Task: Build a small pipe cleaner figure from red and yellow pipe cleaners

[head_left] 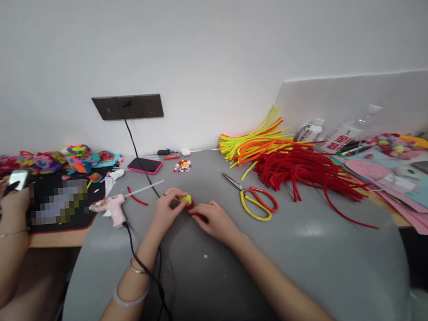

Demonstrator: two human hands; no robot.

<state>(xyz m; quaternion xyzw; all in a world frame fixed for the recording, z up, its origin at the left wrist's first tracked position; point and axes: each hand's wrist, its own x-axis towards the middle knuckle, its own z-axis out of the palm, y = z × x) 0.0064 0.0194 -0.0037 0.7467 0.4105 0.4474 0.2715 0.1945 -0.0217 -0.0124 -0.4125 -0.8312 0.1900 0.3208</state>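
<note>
Head cam, yellow-red pompom (186, 201) btwn hands, L hand (167, 207) pinching it, R hand (212, 218) touching.

Between the hands sits a yellow-green and red pipe-cleaner piece (186, 201) on the grey desk (319, 251), with yellow- and red-handled scissors (253, 202) just right of them, red pipe cleaners (301, 173) and yellow-and-orange ones (253, 144) beyond, and a pale pink glue gun (111, 208) to the left.

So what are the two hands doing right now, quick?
Left hand: fingers closed on the small yellow-green piece.
Right hand: fingers on the red piece; grip cannot be told.
</note>
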